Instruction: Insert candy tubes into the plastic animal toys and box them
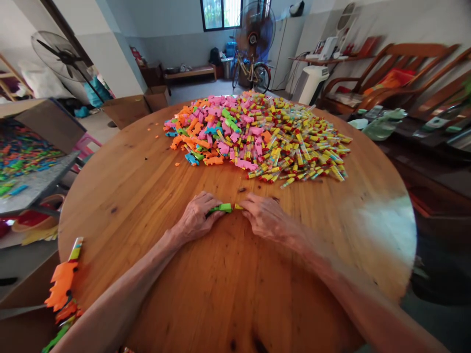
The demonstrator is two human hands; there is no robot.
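Observation:
Near the middle of the round wooden table (206, 279), my left hand (197, 214) is closed around a bright green plastic toy piece (224, 207), most of it covered by the fingers. My right hand (264, 215) pinches a small yellow-labelled tube (238, 206), and only its end shows. The two pieces point at each other, with a narrow gap between them. Beyond my hands lies a pile of orange, pink, green and blue plastic toy pieces (198, 132). It runs into a heap of clear tubes with yellow labels and red ends (305, 142).
At the table's left edge, an orange toy piece with a tube in it (63, 284) lies above other coloured pieces. A cardboard box (47, 122) of colourful parts stands further left. Behind the table are a standing fan (252, 38), a bicycle (261, 76) and a wooden armchair (397, 68).

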